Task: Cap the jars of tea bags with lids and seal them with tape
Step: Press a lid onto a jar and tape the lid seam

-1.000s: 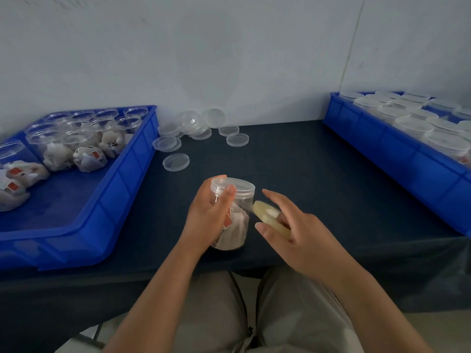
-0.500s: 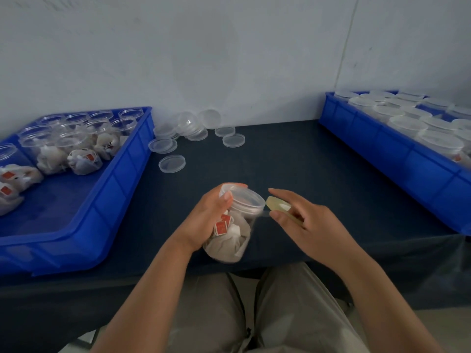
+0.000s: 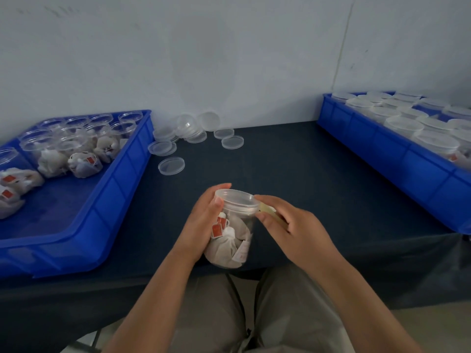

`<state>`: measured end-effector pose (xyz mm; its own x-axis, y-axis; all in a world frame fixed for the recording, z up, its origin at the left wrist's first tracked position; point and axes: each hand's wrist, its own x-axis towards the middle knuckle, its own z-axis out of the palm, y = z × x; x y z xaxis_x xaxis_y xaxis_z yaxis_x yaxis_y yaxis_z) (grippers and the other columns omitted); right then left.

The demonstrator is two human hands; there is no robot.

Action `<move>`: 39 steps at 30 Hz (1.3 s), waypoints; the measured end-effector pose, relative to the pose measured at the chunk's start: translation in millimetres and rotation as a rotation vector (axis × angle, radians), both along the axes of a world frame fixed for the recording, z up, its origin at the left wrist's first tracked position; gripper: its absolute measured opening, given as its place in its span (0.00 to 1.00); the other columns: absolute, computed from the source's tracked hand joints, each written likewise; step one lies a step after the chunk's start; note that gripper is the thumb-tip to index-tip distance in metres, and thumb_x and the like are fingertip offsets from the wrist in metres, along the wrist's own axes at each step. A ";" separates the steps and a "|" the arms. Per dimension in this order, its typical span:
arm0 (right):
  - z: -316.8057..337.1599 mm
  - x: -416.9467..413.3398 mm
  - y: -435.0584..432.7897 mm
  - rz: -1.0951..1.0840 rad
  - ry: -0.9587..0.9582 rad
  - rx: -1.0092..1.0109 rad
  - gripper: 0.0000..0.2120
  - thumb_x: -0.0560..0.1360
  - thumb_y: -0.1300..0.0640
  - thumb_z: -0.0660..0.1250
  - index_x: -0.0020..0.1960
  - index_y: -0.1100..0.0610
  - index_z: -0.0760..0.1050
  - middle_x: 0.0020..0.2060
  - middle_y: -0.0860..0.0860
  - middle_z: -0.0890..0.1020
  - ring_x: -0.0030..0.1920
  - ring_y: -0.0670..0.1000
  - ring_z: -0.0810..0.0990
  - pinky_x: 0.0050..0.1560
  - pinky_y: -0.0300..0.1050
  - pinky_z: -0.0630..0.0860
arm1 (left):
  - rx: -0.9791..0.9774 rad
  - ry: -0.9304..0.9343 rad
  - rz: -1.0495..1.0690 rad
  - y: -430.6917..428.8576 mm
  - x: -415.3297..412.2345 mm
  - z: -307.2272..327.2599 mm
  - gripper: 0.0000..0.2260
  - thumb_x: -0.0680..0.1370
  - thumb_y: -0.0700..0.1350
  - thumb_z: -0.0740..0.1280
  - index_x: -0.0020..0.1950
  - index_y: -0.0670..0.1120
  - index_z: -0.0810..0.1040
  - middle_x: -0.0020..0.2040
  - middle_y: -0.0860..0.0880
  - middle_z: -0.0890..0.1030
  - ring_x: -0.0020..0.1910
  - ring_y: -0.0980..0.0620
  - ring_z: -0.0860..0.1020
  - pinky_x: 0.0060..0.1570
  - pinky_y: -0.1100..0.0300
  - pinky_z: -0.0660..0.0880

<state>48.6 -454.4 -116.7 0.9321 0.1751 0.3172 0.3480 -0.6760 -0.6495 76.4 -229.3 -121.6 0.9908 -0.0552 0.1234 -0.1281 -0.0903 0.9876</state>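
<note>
Left hand grips capped jar; right hand pinches tape roll; loose lids behind.

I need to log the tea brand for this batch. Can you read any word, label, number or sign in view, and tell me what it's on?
No text can be read.
Red tags on the tea bags inside the held jar: print too small and blurred.
White tag low in that jar: faint marks, unreadable.
Red tags on tea bags in the left blue bin: blurred.
Lids, tape roll, right bin: no markings visible.
</note>
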 end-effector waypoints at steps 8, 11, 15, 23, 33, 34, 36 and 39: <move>8.3 -9.1 0.7 -0.070 -0.037 -0.101 0.26 0.82 0.33 0.55 0.75 0.40 0.74 0.52 0.36 0.85 0.48 0.38 0.82 0.46 0.34 0.77 | 0.243 -0.244 0.295 -7.7 -23.7 4.8 0.18 0.80 0.67 0.62 0.65 0.62 0.80 0.56 0.70 0.83 0.54 0.68 0.83 0.47 0.74 0.77; 10.9 -15.4 6.1 -0.089 -0.071 -0.128 0.27 0.82 0.31 0.54 0.75 0.40 0.74 0.55 0.37 0.84 0.51 0.39 0.82 0.49 0.37 0.78 | 0.354 -0.262 0.306 -18.7 -34.6 7.2 0.14 0.83 0.69 0.56 0.66 0.71 0.73 0.56 0.72 0.81 0.54 0.69 0.81 0.45 0.68 0.80; 10.8 -25.2 19.9 -0.106 -0.133 -0.139 0.26 0.83 0.33 0.53 0.75 0.41 0.73 0.54 0.38 0.85 0.49 0.41 0.83 0.47 0.40 0.81 | 0.428 -0.249 0.408 -39.5 -43.8 5.6 0.24 0.70 0.81 0.63 0.62 0.76 0.62 0.58 0.71 0.76 0.57 0.70 0.77 0.48 0.69 0.72; 4.4 -14.6 16.2 -0.006 -0.035 -0.056 0.26 0.81 0.31 0.58 0.77 0.36 0.64 0.47 0.32 0.80 0.44 0.35 0.79 0.40 0.32 0.72 | 0.355 -0.215 0.403 -28.3 -25.4 -0.1 0.24 0.72 0.74 0.67 0.64 0.69 0.68 0.58 0.73 0.78 0.53 0.70 0.80 0.46 0.66 0.76; 6.5 -3.5 -6.5 0.092 0.034 -0.123 0.25 0.83 0.32 0.54 0.79 0.35 0.63 0.37 0.35 0.79 0.35 0.41 0.79 0.33 0.36 0.71 | 0.253 -0.120 0.067 5.5 -3.0 8.8 0.24 0.75 0.69 0.64 0.66 0.60 0.78 0.58 0.63 0.84 0.56 0.62 0.82 0.48 0.67 0.77; 8.0 -2.0 -9.9 0.086 0.015 -0.142 0.25 0.83 0.32 0.55 0.79 0.35 0.63 0.39 0.26 0.77 0.37 0.35 0.78 0.35 0.33 0.72 | 0.240 -0.096 0.004 6.0 -1.4 8.7 0.23 0.76 0.69 0.63 0.66 0.60 0.79 0.57 0.58 0.85 0.55 0.58 0.84 0.48 0.62 0.78; 11.5 0.0 -16.4 0.077 -0.006 -0.158 0.28 0.82 0.30 0.56 0.79 0.36 0.64 0.41 0.16 0.71 0.41 0.25 0.74 0.36 0.28 0.71 | 0.197 -0.064 -0.110 4.0 1.6 8.6 0.24 0.77 0.71 0.62 0.64 0.59 0.82 0.55 0.43 0.85 0.53 0.40 0.83 0.49 0.41 0.81; 14.9 1.9 -24.1 0.094 0.003 -0.148 0.31 0.79 0.26 0.56 0.79 0.34 0.62 0.44 0.14 0.70 0.43 0.23 0.73 0.38 0.27 0.72 | 0.159 -0.040 -0.178 2.4 4.7 11.2 0.25 0.77 0.75 0.62 0.62 0.60 0.83 0.56 0.36 0.84 0.55 0.32 0.81 0.57 0.36 0.79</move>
<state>50.5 -478.4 -101.8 0.9102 0.3062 0.2790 0.4126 -0.7289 -0.5463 81.1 -226.8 -110.4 0.9582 -0.2506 0.1380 -0.1944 -0.2165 0.9567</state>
